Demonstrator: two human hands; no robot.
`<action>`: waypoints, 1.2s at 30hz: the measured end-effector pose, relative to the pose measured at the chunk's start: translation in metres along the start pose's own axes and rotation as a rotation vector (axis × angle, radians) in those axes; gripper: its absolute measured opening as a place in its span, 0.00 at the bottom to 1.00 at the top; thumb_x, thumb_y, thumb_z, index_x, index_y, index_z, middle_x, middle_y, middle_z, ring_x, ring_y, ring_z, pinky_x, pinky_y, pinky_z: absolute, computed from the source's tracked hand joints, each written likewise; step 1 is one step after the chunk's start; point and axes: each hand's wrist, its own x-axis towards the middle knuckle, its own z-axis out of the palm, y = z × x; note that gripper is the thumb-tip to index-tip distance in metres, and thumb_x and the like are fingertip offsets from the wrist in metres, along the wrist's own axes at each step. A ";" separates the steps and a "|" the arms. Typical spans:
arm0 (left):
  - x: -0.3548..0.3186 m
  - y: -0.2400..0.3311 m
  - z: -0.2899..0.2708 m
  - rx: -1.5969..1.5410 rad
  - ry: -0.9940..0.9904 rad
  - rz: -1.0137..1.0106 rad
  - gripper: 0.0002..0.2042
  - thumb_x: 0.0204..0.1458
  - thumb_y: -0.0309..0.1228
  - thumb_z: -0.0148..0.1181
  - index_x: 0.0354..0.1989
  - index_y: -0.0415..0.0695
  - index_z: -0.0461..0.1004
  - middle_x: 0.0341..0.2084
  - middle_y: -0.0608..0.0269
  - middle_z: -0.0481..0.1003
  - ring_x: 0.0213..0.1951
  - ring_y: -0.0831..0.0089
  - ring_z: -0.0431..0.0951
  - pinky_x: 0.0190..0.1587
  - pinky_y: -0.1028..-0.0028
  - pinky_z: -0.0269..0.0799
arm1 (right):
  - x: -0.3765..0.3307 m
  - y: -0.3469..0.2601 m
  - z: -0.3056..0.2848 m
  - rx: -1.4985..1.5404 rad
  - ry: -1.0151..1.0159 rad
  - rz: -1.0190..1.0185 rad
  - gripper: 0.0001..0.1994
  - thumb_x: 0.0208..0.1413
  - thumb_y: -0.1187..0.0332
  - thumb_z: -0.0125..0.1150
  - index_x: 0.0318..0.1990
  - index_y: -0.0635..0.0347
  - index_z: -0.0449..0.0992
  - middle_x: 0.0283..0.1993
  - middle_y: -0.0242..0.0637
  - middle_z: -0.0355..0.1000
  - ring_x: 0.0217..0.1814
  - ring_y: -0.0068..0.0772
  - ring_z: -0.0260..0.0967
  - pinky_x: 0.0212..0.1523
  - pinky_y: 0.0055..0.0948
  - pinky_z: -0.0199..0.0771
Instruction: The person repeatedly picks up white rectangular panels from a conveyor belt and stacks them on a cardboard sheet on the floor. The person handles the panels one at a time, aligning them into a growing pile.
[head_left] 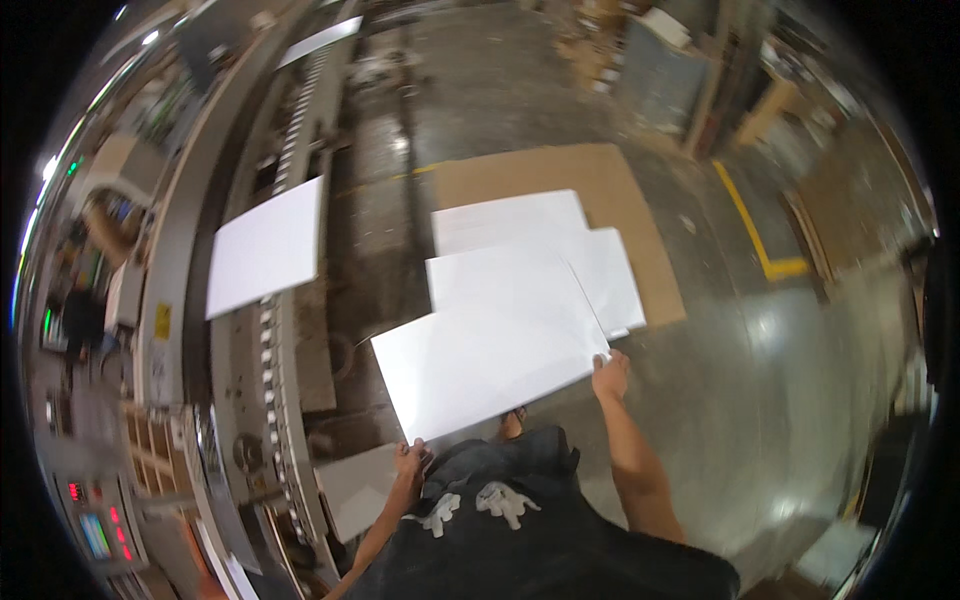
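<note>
A long grey conveyor machine [205, 300] runs along the left side, carrying one white sheet [266, 246]. A control panel [97, 520] with red indicators sits at its lower end. A brown cardboard sheet [600, 190] lies on the polished concrete floor [800, 380]. Yellow floor marking [752, 235] runs at right.

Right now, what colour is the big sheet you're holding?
White, the sheet, seen in the head view.

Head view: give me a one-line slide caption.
Both hands, left hand and right hand, hold a large white sheet above stacked white sheets on brown cardboard beside a conveyor machine.
</note>
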 end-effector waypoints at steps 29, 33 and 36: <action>-0.192 0.023 -0.401 -0.289 0.861 0.453 0.20 0.68 0.42 0.45 0.31 0.37 0.73 0.19 0.63 0.73 0.19 0.76 0.73 0.23 0.73 0.69 | -0.356 -0.211 0.035 0.721 -0.783 -0.118 0.20 0.69 0.64 0.49 0.58 0.76 0.67 0.51 0.49 0.74 0.48 0.41 0.75 0.49 0.37 0.75; -0.189 0.013 -0.413 -0.189 0.867 0.434 0.21 0.66 0.43 0.46 0.33 0.36 0.75 0.20 0.58 0.77 0.21 0.69 0.79 0.27 0.69 0.72 | -0.432 -0.226 0.008 0.778 -0.854 -0.184 0.18 0.67 0.68 0.51 0.57 0.75 0.68 0.55 0.50 0.72 0.54 0.39 0.71 0.55 0.37 0.71; -0.191 0.014 -0.408 -0.091 0.787 0.387 0.20 0.66 0.42 0.46 0.33 0.37 0.75 0.21 0.57 0.78 0.23 0.67 0.80 0.31 0.67 0.74 | -0.473 -0.231 0.002 0.723 -0.933 -0.354 0.19 0.65 0.68 0.54 0.58 0.75 0.67 0.55 0.49 0.72 0.54 0.38 0.70 0.55 0.36 0.70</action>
